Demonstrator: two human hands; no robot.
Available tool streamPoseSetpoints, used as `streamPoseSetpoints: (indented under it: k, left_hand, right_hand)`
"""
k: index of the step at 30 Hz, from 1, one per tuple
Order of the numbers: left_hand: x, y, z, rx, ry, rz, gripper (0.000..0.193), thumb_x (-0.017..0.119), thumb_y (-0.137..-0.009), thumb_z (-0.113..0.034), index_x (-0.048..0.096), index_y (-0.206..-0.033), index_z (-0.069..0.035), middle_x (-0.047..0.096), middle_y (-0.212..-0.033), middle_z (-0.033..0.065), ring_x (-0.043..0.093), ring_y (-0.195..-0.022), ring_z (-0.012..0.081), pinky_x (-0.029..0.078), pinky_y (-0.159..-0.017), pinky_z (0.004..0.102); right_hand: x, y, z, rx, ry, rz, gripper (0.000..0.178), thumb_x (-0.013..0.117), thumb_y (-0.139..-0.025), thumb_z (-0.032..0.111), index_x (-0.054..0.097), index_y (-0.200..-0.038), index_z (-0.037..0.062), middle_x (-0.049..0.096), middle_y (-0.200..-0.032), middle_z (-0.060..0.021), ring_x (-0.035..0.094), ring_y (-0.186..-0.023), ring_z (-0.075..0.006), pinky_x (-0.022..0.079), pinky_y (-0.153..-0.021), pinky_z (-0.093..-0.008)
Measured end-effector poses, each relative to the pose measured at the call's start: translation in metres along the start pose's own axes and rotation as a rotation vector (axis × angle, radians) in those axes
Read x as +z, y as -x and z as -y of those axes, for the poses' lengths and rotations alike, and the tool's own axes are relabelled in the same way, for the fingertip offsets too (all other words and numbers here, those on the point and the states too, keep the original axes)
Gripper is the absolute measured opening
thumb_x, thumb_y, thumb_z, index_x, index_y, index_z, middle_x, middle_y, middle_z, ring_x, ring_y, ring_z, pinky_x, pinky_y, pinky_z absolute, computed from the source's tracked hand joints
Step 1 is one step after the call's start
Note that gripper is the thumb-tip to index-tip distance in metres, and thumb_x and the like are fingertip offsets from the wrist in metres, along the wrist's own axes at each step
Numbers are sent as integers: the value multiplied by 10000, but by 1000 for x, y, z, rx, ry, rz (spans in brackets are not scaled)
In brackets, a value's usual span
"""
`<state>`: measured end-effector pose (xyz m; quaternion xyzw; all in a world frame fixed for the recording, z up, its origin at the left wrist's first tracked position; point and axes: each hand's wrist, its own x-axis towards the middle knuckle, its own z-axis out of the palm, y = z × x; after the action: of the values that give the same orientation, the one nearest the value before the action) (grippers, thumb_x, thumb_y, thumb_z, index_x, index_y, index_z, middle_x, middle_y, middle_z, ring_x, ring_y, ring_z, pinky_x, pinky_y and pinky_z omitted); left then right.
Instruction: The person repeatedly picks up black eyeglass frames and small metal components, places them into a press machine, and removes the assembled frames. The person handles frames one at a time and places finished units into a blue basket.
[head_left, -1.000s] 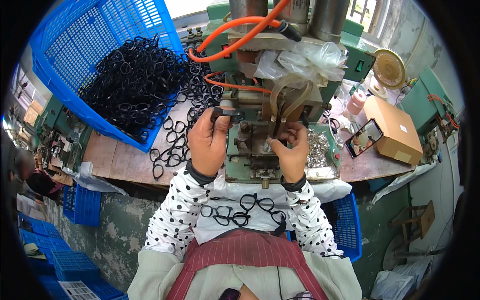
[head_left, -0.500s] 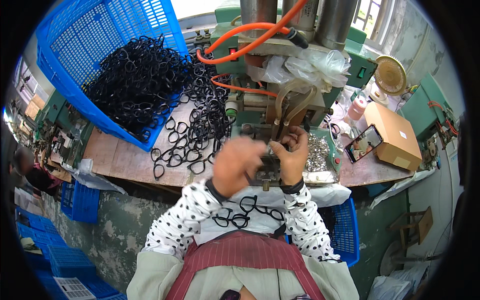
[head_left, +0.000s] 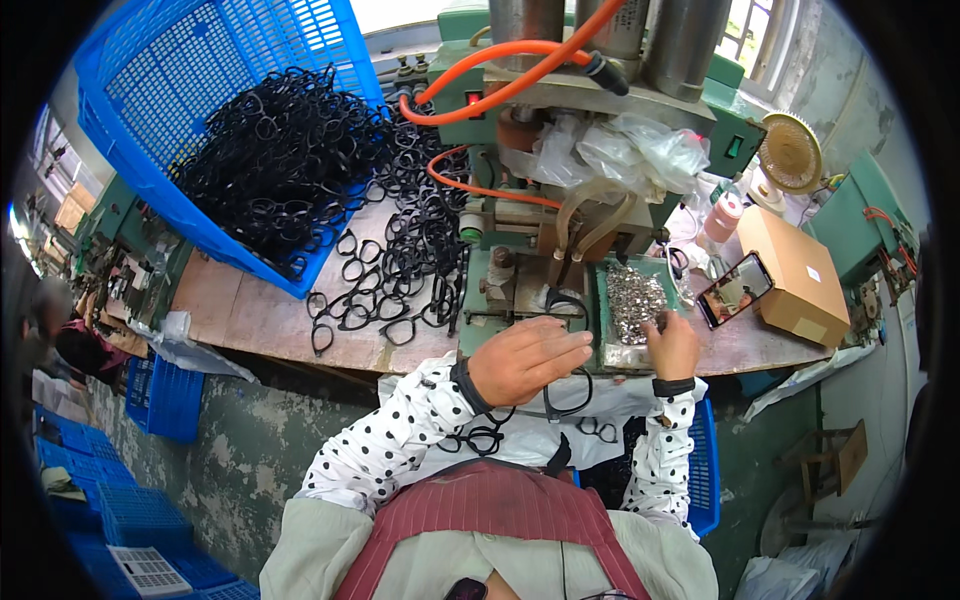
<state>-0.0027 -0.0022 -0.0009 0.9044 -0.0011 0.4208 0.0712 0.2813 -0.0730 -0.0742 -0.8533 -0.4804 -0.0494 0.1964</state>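
Observation:
My left hand [head_left: 530,360] is in front of the press [head_left: 525,285], its fingers together over a black eyeglass frame. One rim of that eyeglass frame [head_left: 570,395] shows below the fingers, and a black curved part reaches up toward the press's tubes. The palm hides the grip itself. At the near right corner of a tray [head_left: 628,357] of small shiny metal pieces [head_left: 635,298], my right hand [head_left: 672,345] has its fingertips pinched together. What lies between those fingertips is too small to make out. More black eyeglass frames [head_left: 480,438] rest on the white cloth over my lap.
A blue basket [head_left: 225,245] heaped with black eyeglass frames [head_left: 275,160] tilts at the left, with more frames spilled beside it. Orange hoses [head_left: 500,55] cross the press. To the right are a propped phone [head_left: 735,290], a cardboard box [head_left: 795,275] and a small fan [head_left: 790,150].
My hands have parted from under the press tubes. The left came down and to the right with an eyeglass frame; the right moved right to the tray of metal pieces.

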Motion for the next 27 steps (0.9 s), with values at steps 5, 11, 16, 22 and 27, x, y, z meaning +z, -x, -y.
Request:
streamPoseSetpoints:
  k: [5,11,16,22,27]
  left_hand:
    - [2,2,0,-7,20,-13,421,654,-780,-41,597,-1197,-31,610,-1239,126,615,-1045,278,506,-924,428]
    - [-11,8,-8,5,-170,42,461,660,-806,-167,579,-1256,-106,564,-1318,97,580,-1124,218,415,-1005,426]
    - [-21,75,54,-569,-330,-382,207,601,-768,-6,623,-972,-37,628,-960,124,579,-888,350,458,-798,407]
    - [-30,152,132,-1019,-462,246,279,559,-706,28,688,-906,-117,676,-964,69,558,-900,334,453,-829,396]
    - [-34,153,138,-942,-450,289,380,575,-691,43,709,-993,-145,686,-965,43,548,-913,311,448,-836,390]
  right_hand:
    - [36,-10,5,-25,-366,-150,163,713,-796,186,661,-853,43,658,-853,-142,637,-747,-330,491,-685,-410]
    - [34,-7,8,-22,-636,-351,102,701,-822,107,720,-904,50,678,-774,-103,651,-714,-232,499,-676,-326]
    - [29,0,14,66,-744,-382,83,687,-843,107,719,-901,57,694,-771,-102,663,-661,-224,511,-617,-321]
    - [34,-3,18,86,-530,-342,94,603,-897,92,653,-973,69,694,-793,-119,676,-670,-244,509,-600,-356]
    - [37,-4,16,-17,-524,-301,120,550,-926,81,609,-1030,73,686,-785,-118,676,-670,-253,505,-607,-367]
